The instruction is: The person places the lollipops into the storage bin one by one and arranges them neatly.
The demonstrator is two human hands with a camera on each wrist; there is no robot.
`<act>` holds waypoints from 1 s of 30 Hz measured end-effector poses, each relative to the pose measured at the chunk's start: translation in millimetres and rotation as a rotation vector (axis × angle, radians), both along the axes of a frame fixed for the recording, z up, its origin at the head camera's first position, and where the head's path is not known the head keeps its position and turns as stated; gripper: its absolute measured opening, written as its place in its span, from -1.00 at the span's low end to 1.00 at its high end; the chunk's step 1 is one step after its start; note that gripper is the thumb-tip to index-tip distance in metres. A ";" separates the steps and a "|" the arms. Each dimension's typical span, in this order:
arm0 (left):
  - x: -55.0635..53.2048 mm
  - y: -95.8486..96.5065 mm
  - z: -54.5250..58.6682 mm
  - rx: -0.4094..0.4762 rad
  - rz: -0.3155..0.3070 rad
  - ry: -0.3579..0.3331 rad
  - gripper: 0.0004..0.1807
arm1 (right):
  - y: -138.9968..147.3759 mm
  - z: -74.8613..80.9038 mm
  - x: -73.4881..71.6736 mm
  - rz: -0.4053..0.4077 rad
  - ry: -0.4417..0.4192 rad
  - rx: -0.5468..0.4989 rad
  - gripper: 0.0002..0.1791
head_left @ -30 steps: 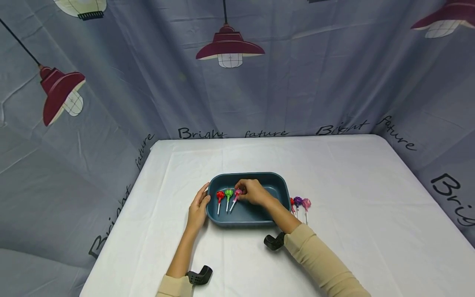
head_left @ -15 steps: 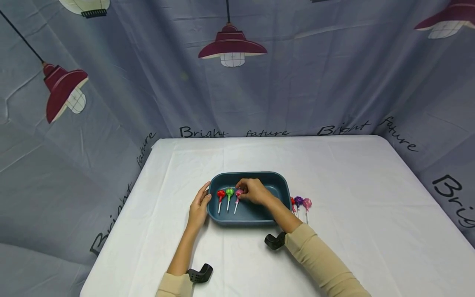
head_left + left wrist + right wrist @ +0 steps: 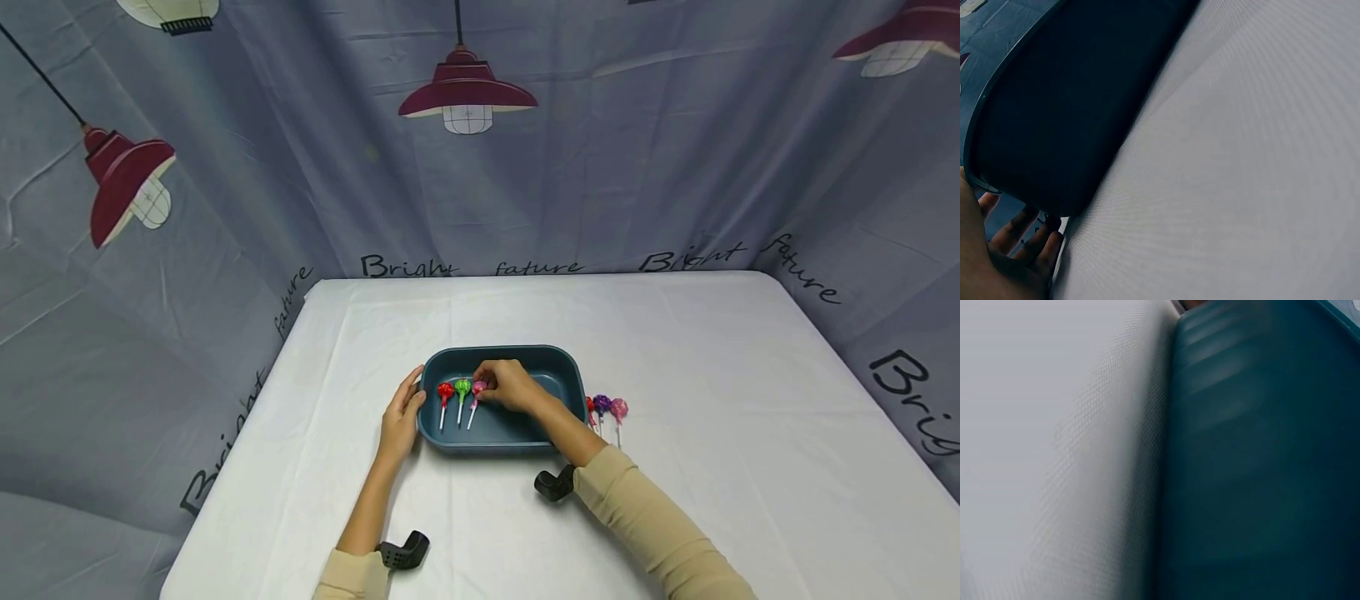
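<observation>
A dark teal tray (image 3: 483, 451) stands on the white table, with a red lollipop (image 3: 446, 390) and a green lollipop (image 3: 462, 387) side by side in its left part. Beside the green one, my right hand (image 3: 510, 386) pinches a pink lollipop (image 3: 478, 387) near its head, its white stick pointing toward me. My left hand (image 3: 401, 421) rests against the tray's left end. In the left wrist view, the fingers of my left hand (image 3: 1022, 250) spread at the end of the tray (image 3: 1072, 94). The tray wall (image 3: 1241, 456) fills much of the right wrist view, hiding the pinch.
Just right of the tray lie another red lollipop (image 3: 590, 405), partly hidden by the tray's edge, a purple lollipop (image 3: 602, 403) and a second pink lollipop (image 3: 618, 408). A grey curtain (image 3: 600, 167) with printed lamps hangs behind the table.
The pink lollipop's stick has swung from a slant to nearly in line with the other two in the tray, tilting slightly again now. My left hand stays at the tray's end.
</observation>
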State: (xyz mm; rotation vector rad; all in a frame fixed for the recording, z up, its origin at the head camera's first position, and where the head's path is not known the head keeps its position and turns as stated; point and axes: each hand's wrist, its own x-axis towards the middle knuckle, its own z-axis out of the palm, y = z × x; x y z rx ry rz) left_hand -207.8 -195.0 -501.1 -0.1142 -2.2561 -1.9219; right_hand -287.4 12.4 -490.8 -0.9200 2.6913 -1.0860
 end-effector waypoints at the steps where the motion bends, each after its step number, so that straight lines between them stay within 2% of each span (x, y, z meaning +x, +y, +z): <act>1: -0.2 -0.2 -0.1 0.001 0.000 0.001 -0.54 | 0.0 0.0 -0.3 0.002 0.004 0.001 -0.76; 9: 0.0 -0.3 -1.0 0.005 0.007 -0.013 -0.54 | 7.1 4.6 0.4 -0.025 -0.044 0.025 -0.65; 14: 0.0 0.2 -1.5 0.007 0.008 -0.001 -0.54 | 16.2 10.9 4.5 -0.049 -0.065 -0.015 -0.59; 20: 0.0 1.0 -1.0 0.019 0.009 0.018 -0.54 | 35.0 20.4 13.3 -0.049 -0.053 -0.108 -0.59; 29: 0.0 0.4 -1.2 0.011 0.003 -0.006 -0.54 | 82.9 37.6 29.6 -0.097 -0.162 -0.343 -0.58; 30: -1.8 -0.7 -5.3 0.014 0.006 0.000 -0.54 | 89.0 40.0 30.9 -0.114 -0.172 -0.362 -0.58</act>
